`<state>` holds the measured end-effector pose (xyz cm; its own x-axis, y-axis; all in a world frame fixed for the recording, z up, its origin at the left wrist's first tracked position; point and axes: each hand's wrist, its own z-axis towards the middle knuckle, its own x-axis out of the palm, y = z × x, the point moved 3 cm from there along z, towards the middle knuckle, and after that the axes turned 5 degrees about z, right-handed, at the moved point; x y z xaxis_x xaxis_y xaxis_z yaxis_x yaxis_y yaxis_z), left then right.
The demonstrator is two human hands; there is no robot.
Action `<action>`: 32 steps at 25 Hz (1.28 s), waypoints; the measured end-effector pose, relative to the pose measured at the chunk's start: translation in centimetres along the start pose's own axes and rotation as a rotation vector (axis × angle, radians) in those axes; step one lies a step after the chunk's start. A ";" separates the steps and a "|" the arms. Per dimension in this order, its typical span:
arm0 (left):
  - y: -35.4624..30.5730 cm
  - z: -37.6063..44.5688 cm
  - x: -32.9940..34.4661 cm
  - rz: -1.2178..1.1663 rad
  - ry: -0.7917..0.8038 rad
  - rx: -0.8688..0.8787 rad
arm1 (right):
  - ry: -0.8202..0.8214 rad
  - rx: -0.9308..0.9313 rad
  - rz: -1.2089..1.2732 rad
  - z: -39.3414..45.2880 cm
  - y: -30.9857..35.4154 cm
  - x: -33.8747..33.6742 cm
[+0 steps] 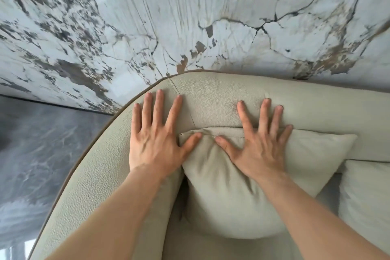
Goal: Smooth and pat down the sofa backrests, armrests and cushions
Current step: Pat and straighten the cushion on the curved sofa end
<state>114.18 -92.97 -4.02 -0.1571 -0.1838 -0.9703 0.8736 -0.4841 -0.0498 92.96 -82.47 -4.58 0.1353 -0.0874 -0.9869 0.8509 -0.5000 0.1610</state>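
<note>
Left hand [156,143] at 10 o'clock, grip spread flat on the sofa's curved backrest [221,99]. Right hand [257,150] at 2 o'clock, fingers splayed, straddling throw cushion [228,196] and backrest. Palms flat, likely to press creases out evenly.

We reach both bare forearms forward, palms down. Our left hand [156,143] lies flat with fingers spread and thumb angled inward; our right hand [258,145] does likewise, its thumb pointing toward the left one.
</note>
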 end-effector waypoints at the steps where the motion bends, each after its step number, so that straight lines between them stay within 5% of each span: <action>1: 0.0 0.6 0.2 0.009 -0.011 -0.001 | -0.005 0.002 0.006 0.5 0.0 0.1; 10: 0.1 7.6 1.5 0.053 -0.011 0.038 | -0.026 0.037 0.033 6.4 0.0 0.6; 32: 0.2 7.8 1.1 0.026 0.042 0.044 | 0.037 0.043 0.030 7.0 -0.2 0.5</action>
<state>110.63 -99.98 -3.22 -0.1144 -0.1613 -0.9803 0.8558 -0.5171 -0.0148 89.29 -88.44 -5.11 0.1797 -0.0716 -0.9811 0.8235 -0.5346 0.1898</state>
